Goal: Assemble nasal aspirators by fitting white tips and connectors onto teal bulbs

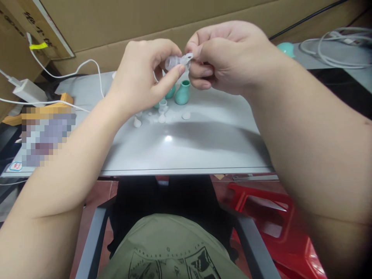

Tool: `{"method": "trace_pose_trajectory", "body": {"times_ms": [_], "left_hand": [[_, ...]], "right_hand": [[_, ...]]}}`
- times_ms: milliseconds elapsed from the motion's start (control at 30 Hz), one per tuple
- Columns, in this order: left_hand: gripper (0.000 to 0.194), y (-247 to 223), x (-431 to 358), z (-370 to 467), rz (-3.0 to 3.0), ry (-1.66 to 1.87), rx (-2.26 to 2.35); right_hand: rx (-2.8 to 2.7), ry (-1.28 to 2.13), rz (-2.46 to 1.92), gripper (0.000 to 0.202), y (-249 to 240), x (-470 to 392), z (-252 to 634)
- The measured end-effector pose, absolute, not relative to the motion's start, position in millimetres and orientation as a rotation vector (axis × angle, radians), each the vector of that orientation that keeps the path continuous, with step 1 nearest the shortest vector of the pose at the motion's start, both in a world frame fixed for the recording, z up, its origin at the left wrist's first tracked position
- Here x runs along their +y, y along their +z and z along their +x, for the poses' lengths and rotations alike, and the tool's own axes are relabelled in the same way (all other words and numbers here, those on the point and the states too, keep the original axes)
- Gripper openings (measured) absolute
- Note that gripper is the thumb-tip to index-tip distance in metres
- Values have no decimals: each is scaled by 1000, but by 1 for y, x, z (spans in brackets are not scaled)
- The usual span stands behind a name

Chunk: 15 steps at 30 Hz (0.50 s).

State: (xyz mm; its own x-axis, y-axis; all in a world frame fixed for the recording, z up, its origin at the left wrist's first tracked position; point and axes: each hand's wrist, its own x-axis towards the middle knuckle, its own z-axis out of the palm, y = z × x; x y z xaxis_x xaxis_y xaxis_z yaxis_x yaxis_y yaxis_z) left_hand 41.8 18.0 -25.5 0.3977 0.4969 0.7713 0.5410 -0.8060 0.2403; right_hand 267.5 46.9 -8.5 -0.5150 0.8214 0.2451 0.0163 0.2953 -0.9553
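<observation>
Above the table, my left hand pinches a small translucent plastic piece between thumb and fingers. My right hand is closed at the piece's right end, its thumb and forefinger pressed together at a thin clear tab. Below the hands a teal bulb-shaped piece stands upright with its opening up, and more teal pieces are partly hidden behind my left hand. Small clear and white parts lie in front of them, among them a clear cup-like part and a white disc.
The grey table meets a cardboard wall. White cables and a white adapter are at left, near an orange bar. Coiled cables, a teal piece and a black panel are at right. A red stool stands below.
</observation>
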Motion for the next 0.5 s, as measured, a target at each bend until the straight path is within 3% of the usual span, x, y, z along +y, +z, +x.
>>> {"method": "trace_pose_trajectory", "body": {"times_ms": [267, 500], "left_hand": [[32, -29, 33, 41, -2615, -1286, -1137], [30, -30, 35, 43, -2591, -1396, -1078]], "right_hand": [[-1738, 1350, -660, 7, -15, 48, 267], [-1697, 1378, -683, 16, -21, 55, 265]]}}
